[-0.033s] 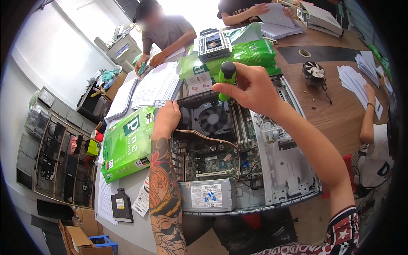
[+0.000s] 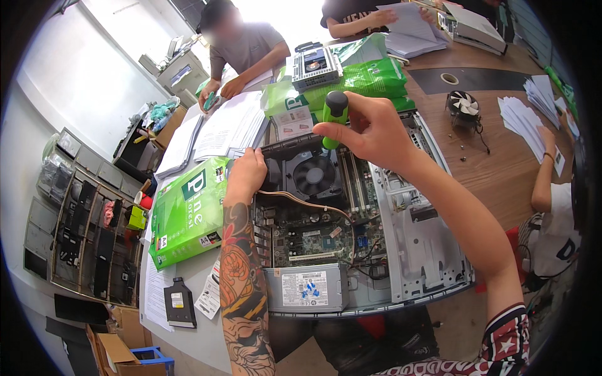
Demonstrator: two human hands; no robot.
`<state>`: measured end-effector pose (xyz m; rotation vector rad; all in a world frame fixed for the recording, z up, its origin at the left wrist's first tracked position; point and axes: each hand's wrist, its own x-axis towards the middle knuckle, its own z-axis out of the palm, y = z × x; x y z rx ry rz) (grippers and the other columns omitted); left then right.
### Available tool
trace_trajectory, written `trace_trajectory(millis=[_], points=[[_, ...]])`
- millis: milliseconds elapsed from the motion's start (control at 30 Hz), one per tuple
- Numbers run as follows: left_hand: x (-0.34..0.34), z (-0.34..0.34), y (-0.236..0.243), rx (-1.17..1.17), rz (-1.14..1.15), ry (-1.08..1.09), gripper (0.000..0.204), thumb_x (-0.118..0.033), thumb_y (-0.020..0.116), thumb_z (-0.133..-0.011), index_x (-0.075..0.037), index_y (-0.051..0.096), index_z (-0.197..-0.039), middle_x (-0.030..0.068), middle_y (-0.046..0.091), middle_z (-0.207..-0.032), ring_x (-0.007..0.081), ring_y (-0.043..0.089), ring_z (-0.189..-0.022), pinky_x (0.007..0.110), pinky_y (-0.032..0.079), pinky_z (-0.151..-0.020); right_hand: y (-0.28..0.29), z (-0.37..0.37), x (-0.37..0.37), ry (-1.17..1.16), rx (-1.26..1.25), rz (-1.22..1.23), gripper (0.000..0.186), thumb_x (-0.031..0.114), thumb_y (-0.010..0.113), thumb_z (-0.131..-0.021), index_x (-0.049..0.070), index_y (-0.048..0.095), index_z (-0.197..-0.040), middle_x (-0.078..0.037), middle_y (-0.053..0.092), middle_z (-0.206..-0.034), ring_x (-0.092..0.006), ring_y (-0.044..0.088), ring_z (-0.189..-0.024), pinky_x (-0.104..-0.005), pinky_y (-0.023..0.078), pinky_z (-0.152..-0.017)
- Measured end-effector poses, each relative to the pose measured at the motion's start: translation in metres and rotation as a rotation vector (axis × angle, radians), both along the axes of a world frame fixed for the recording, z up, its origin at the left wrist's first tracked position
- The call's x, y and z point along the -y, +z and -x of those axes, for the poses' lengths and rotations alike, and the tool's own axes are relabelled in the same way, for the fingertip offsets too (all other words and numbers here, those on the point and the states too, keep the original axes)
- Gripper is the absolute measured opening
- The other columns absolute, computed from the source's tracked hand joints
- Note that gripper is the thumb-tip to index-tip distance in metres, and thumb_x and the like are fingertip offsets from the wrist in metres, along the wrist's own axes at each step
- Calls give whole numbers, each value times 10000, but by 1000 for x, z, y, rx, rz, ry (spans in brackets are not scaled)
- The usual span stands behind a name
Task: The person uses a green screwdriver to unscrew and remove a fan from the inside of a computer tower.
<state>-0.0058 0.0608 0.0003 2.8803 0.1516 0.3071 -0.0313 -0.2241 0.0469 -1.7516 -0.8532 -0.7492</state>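
On a paper-strewn table [image 2: 480, 169] lies an open computer [image 2: 326, 241], the right hand [image 2: 376, 128] clamped on a green screwdriver [image 2: 336, 111] above it, the left hand [image 2: 246, 170] at its edge, grip unclear.

The tip of the screwdriver [image 2: 336, 111] was hidden. One worker [image 2: 251, 47] was blurred at the face, another worker [image 2: 356, 22] cut off above. Small bits [image 2: 463, 158] could not be identified.

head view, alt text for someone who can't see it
A right hand holds a green-and-black screwdriver over an open computer case with a black fan; the left hand is at the case's left edge. Green packages and stacked papers lie nearby.
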Motion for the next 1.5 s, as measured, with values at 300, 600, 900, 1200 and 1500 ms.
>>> trace_trajectory(millis=[300, 600, 900, 1200, 1500], points=[[4, -3, -3, -17, 2, -3, 439, -340, 358, -1004, 47, 556, -1060, 364, 622, -1003, 519, 595, -974, 556, 455, -895, -1, 0, 4, -42, -27, 48, 458, 469, 779, -786, 32, 641, -771, -45, 491, -546, -133, 404, -452, -286, 334, -446], [6, -4, -3, -3, 22, -10, 432, -338, 369, -1001, 49, 555, -1044, 370, 621, -985, 527, 595, -957, 559, 461, -874, 0, 2, 3, 14, -34, 29, 402, 410, 785, -801, 25, 675, -836, -37, 551, -580, -108, 437, -470, -270, 353, -466], [1, -6, -6, -13, 20, -5, 437, -339, 367, -999, 52, 555, -1055, 370, 620, -991, 528, 593, -963, 556, 458, -884, -5, -6, 0, 126, -228, -232, 355, 372, 763, -841, 22, 703, -854, 31, 563, -577, -30, 416, -516, -230, 319, -469], [4, -7, -7, -2, 22, -16, 435, -337, 366, -1001, 51, 554, -1051, 370, 621, -992, 531, 590, -966, 559, 455, -885, -8, -7, 2, 97, -196, -178, 389, 407, 780, -814, 28, 695, -817, 23, 505, -537, -42, 388, -493, -245, 283, -446], [4, -3, -2, -33, 26, 10, 442, -345, 359, -1003, 47, 552, -1066, 372, 614, -1028, 524, 588, -993, 553, 454, -901, -3, -2, 2, 0, -89, -13, 442, 449, 781, -796, 28, 650, -768, -24, 447, -511, -97, 371, -448, -274, 291, -435]])
